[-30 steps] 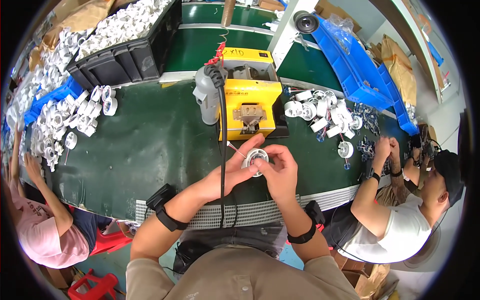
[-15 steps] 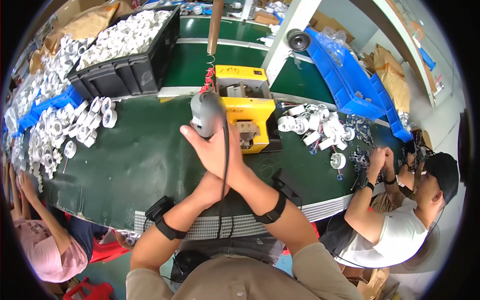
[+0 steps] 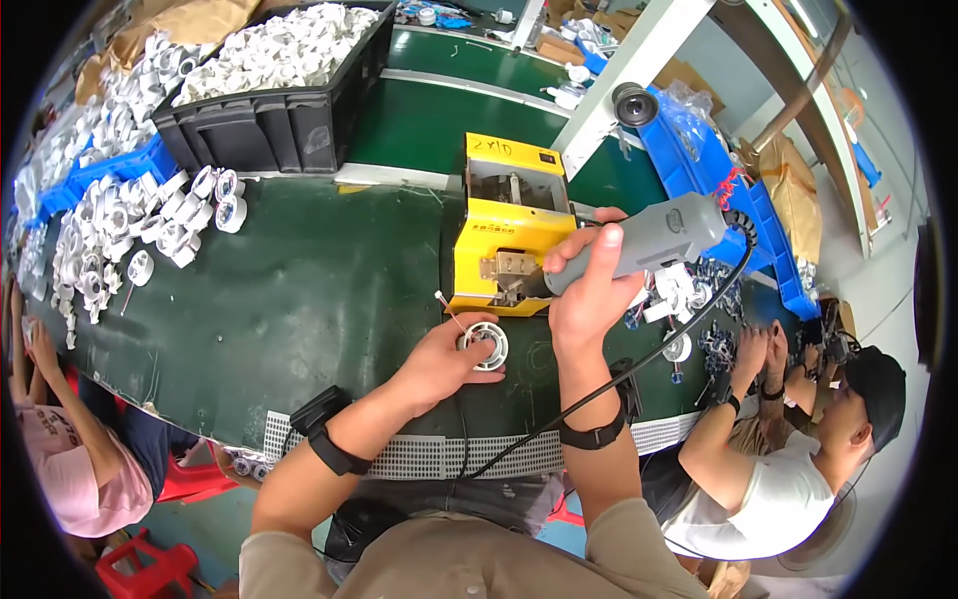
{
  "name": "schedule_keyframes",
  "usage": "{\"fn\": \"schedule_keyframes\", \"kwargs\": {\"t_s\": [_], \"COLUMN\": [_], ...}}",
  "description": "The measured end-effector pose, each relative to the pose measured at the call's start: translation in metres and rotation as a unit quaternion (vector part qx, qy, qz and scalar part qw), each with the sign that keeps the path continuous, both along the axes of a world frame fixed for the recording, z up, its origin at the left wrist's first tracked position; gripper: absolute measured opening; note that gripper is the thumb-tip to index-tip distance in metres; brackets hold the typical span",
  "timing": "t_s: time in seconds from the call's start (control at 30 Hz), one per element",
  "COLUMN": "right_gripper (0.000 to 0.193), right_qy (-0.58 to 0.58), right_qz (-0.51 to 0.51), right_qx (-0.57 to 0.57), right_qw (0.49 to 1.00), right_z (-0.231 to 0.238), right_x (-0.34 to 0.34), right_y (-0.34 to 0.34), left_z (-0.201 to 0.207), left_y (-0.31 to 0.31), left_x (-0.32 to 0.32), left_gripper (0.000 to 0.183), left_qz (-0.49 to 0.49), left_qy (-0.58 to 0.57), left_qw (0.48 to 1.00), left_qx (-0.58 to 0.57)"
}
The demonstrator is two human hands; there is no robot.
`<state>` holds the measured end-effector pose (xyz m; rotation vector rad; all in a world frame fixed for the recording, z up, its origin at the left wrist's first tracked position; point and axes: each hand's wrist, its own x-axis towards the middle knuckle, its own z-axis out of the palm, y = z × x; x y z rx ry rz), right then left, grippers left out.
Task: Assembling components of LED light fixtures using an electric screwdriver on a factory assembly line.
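Note:
My left hand (image 3: 446, 361) is closed on a round white plastic housing (image 3: 496, 349) with a thin wire sticking out, held low over the green bench in front of a yellow machine (image 3: 514, 233). In my right hand (image 3: 591, 292) lies a grey electric screwdriver (image 3: 654, 243), gripped with fingers wrapped round it. It is tilted nearly flat, its cable end to the upper right and its front end beside the machine's lower right corner. My hand hides the tip. A black cable (image 3: 639, 361) runs from the tool down across my right forearm.
White ring-shaped parts (image 3: 130, 215) are heaped at the left, below a black crate (image 3: 261, 130) of white pieces. White housings with wires (image 3: 679, 290) lie right of the machine, near blue bins (image 3: 738, 205). Co-workers sit on both sides; one wears a black cap (image 3: 883, 397).
The screwdriver has swung from upright in front of the machine to tilted at the right in my right hand. My crossed hands have parted, and the housing now shows in my left.

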<state>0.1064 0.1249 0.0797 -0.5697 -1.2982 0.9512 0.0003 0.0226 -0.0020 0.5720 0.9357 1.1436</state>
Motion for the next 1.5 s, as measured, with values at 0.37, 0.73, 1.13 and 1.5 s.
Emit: {"fn": "schedule_keyframes", "kwargs": {"t_s": [0.37, 0.73, 1.13, 1.5], "right_gripper": [0.031, 0.03, 0.026, 0.037], "right_qy": [0.007, -0.007, 0.009, 0.031], "right_qz": [0.013, 0.007, 0.07, 0.129], "right_qx": [0.021, 0.024, -0.027, -0.04], "right_qw": [1.0, 1.0, 0.997, 0.99], "right_z": [0.0, -0.001, -0.001, -0.027], "right_x": [-0.01, -0.009, -0.002, -0.002], "right_y": [-0.001, 0.0, -0.03, -0.055], "left_z": [-0.001, 0.001, -0.005, -0.005], "left_y": [0.003, 0.003, 0.006, 0.006], "left_x": [-0.002, -0.004, -0.003, -0.003], "left_gripper": [0.029, 0.03, 0.031, 0.033], "left_qz": [0.048, 0.069, 0.079, 0.08], "left_qy": [-0.019, -0.02, -0.022, -0.042], "left_qw": [0.998, 0.996, 0.994, 0.993], "left_qx": [-0.044, -0.06, -0.074, -0.071]}}
